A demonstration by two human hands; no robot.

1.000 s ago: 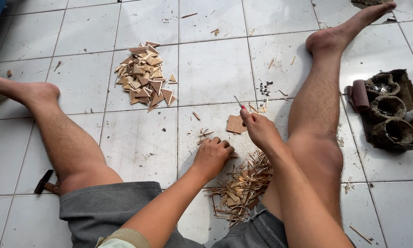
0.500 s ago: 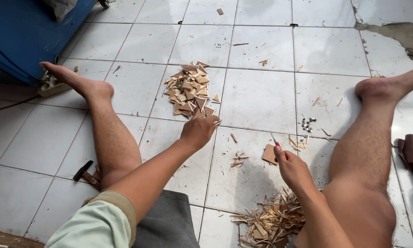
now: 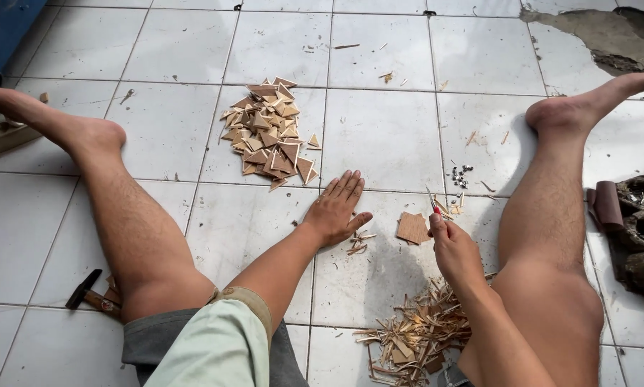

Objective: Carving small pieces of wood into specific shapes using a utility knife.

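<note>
I sit on a white tiled floor with legs spread. My left hand point(image 3: 338, 208) is stretched forward, fingers apart and flat over the tile, empty, just short of a pile of small triangular wood pieces point(image 3: 268, 136). My right hand point(image 3: 451, 240) is closed on a thin tool with a red handle and a narrow blade point(image 3: 433, 202). A small square of thin wood point(image 3: 412, 227) lies on the floor between my hands. A few wood slivers point(image 3: 358, 242) lie under the left palm.
A heap of wood shavings and splinters point(image 3: 415, 333) lies between my thighs. A hammer point(image 3: 87, 290) rests by my left thigh. Small metal bits point(image 3: 459, 175) lie near my right leg. A dark tray point(image 3: 633, 229) of tools sits at right, a blue object point(image 3: 3, 29) at top left.
My left hand moved from beside the shavings forward toward the triangle pile, then drew back slightly and lies flat. The right hand stays by the wood square. The camera view shifted.
</note>
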